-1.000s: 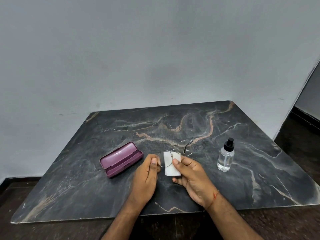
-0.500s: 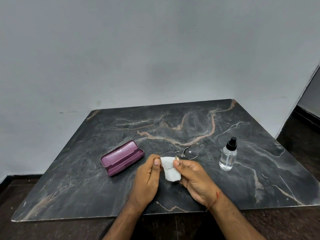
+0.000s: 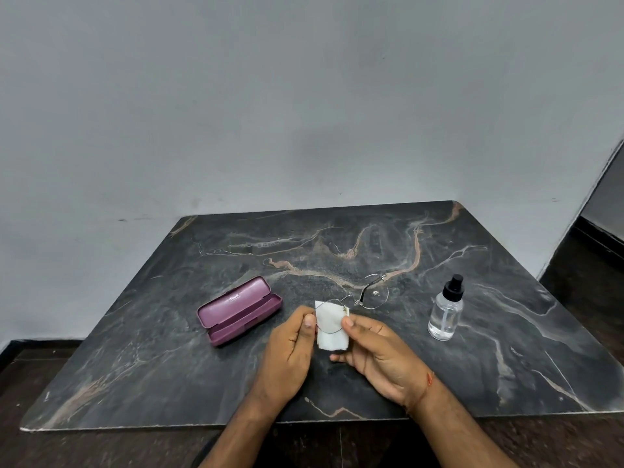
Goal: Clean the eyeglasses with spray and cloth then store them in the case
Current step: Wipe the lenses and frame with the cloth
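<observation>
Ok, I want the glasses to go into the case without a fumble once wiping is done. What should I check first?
1. Case lid open, and lying beside the left hand: ok.
2. Glasses held in both hands, with the right hand at the nearer lens: ok.
3. Cloth behind the nearer lens: ok.
4. Both lenses wiped clean: cannot tell.
5. Temples folded for storing: cannot tell.
6. Spray bottle upright, apart from the hands: ok.
</observation>
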The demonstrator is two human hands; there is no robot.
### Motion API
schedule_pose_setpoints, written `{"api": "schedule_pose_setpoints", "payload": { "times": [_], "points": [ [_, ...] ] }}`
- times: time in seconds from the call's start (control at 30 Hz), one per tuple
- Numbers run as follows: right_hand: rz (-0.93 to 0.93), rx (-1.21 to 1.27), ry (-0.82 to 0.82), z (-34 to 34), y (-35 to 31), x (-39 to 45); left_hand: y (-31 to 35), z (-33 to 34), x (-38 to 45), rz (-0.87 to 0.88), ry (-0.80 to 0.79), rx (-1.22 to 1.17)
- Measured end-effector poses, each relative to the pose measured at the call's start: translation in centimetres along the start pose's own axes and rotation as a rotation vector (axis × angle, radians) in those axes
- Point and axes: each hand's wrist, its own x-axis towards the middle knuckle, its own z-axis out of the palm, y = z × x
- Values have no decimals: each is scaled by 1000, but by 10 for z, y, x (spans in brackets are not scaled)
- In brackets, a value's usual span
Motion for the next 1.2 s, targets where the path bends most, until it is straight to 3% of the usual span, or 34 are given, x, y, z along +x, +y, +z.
{"api": "schedule_pose_setpoints", "payload": {
  "times": [0.3, 0.67, 0.87, 1.03, 1.2],
  "points": [
    [-20, -21, 47, -1, 2, 2, -5, -1, 0, -3, 22, -31],
    [-29, -32, 2, -2, 2, 0, 5, -2, -2, 56, 88, 104],
    [-84, 48, 129, -4, 6, 2, -4, -3, 5, -35, 176, -10],
    [-122, 94, 174, -2, 2, -8, -1, -3, 6, -22, 178, 68],
    [-137, -78, 165, -7, -2, -27, 1, -2, 5, 8, 151, 168]
  ]
}}
